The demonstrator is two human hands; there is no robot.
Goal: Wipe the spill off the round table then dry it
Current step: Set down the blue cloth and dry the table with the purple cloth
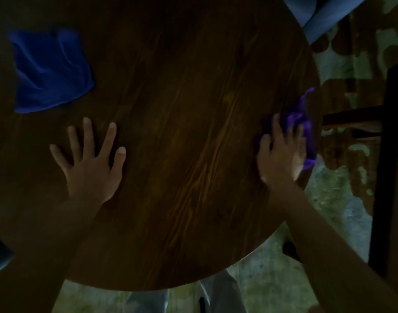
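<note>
Round table (171,143), dark wood with visible grain, seen from above in dim light; no spill can be made out on its surface. A purple cloth (300,119), bunched, lies at the table's right edge, partly overhanging the rim. The right hand (281,154) presses flat on this cloth with fingers spread, covering its near part rather than closing around it; the hand is motion-blurred. The left hand (92,163) rests palm-down on the bare tabletop toward the near-left part, fingers splayed and holding nothing. A blue cloth (51,71), loosely folded with raised creases, lies near the far-left edge, well apart from both hands. Beyond the right edge stands a dark chair frame (383,177) on a mottled floor (342,199). Light fabric (324,12) hangs past the far-right edge. The person's pale trousers (220,297) show below the near edge.
</note>
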